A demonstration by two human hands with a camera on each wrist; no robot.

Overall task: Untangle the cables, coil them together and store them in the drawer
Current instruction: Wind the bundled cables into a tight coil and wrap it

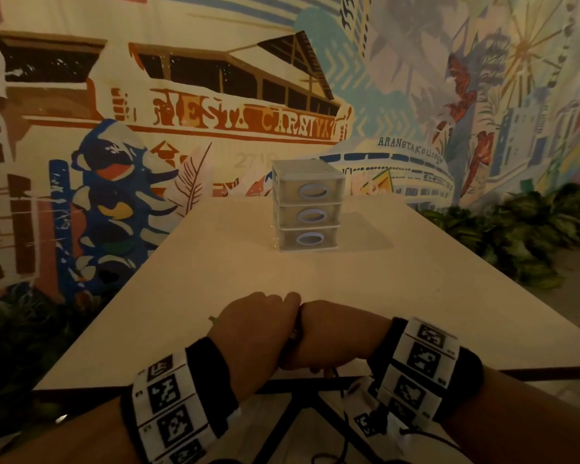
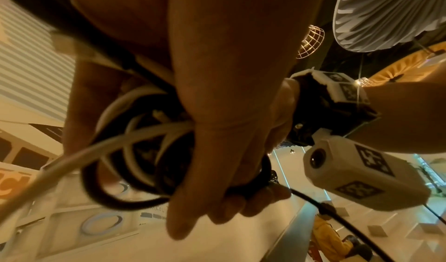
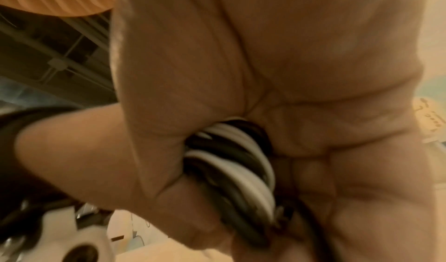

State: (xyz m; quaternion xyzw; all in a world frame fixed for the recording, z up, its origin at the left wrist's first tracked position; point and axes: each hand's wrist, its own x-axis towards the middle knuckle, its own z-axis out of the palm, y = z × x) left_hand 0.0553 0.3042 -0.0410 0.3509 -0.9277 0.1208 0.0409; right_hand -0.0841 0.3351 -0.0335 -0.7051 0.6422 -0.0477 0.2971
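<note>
Both hands meet at the near edge of the table (image 1: 416, 296), well in front of the drawer unit (image 1: 307, 205), which stands upright near the table's far end with its three drawers closed. The left hand (image 1: 252, 333) and the right hand (image 1: 335, 336) press together knuckle to knuckle, each with fingers curled around the same bundle of cables (image 2: 144, 148). In the left wrist view the bundle appears as overlapping loops of white cable (image 2: 135, 132) and black cable (image 2: 115, 197), gripped between both hands; one white strand leads off toward the lower left and one black strand trails away to the lower right. In the right wrist view, blurred, alternating white and black turns (image 3: 236, 163) sit packed between palm and curled fingers (image 3: 362, 199). A painted mural (image 1: 215, 112) covers the wall behind the drawer unit, and leafy plants (image 1: 523, 236) lie right of it.
</note>
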